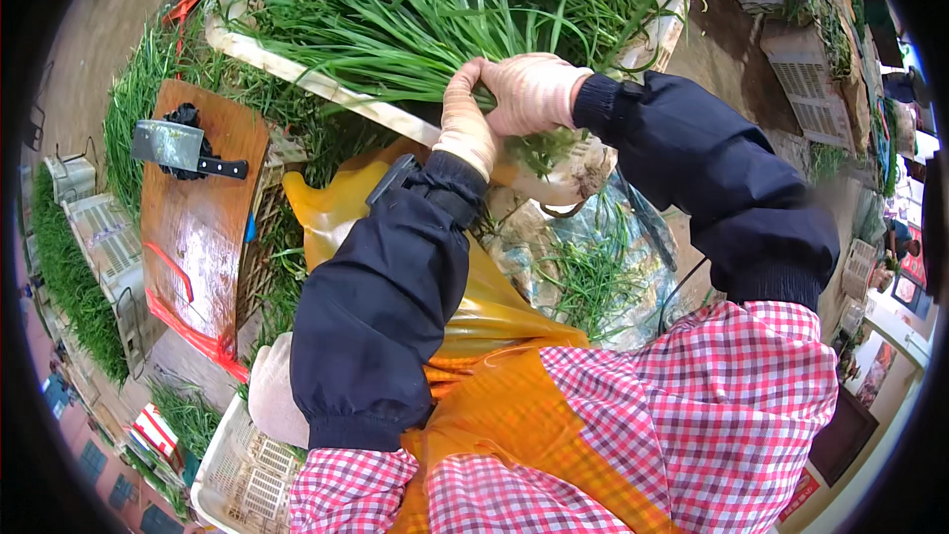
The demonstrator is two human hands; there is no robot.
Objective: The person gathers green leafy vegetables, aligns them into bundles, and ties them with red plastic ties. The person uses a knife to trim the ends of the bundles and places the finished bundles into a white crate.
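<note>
Both of my hands wear pale cloth gloves and meet around a bunch of long green leaves (pixel 437 52), like garlic chives. My left hand (pixel 468 119) wraps the near side of the bunch; my right hand (pixel 530 93) closes on it from the right, touching the left. The leaves fan out over a white plastic crate (pixel 334 93) heaped with more greens. Short stem ends show below my hands. A cleaver (pixel 169 141) with a black handle lies on a brown wooden board (pixel 196 237) at the left, on top of a dark crumpled thing.
Red plastic strips (pixel 193 330) hang at the board's near edge. Loose greens lie on a plastic sheet (pixel 600 259) at my right knee. A white crate (pixel 252 471) stands at lower left. More crates (pixel 808 81) line the right side, others with greens the far left. An orange-yellow apron (pixel 497 311) covers my lap.
</note>
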